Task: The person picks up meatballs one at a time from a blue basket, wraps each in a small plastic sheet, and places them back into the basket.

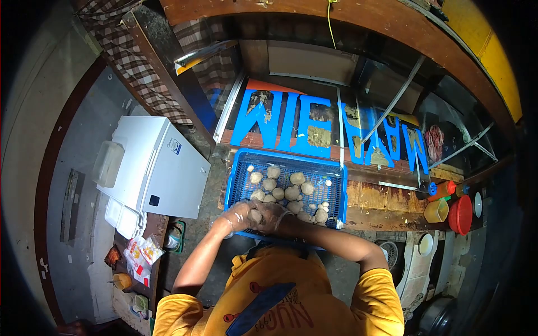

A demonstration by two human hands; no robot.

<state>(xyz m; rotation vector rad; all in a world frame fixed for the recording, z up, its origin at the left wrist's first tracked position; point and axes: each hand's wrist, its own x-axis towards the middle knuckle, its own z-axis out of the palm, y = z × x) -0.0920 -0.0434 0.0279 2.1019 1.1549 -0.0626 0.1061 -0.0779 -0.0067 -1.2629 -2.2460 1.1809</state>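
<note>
A blue plastic crate (342,193) stands in front of me, with several greyish-brown meatballs (292,193) of different sizes spread over its mesh bottom. At its near left side my left hand (237,215) and my right hand (271,216) come together, both in thin clear plastic gloves. Between them sits one meatball (255,217), with the fingers of both hands curled about it. A few small pale balls (328,182) lie apart from the larger ones.
Behind the crate is a glass case with blue lettering (305,123). A white chest freezer (174,168) stands at the left, above a bench with plastic packets (140,257). To the right are a wooden counter (381,204), a red tub (460,215) and a tiled ledge (417,269).
</note>
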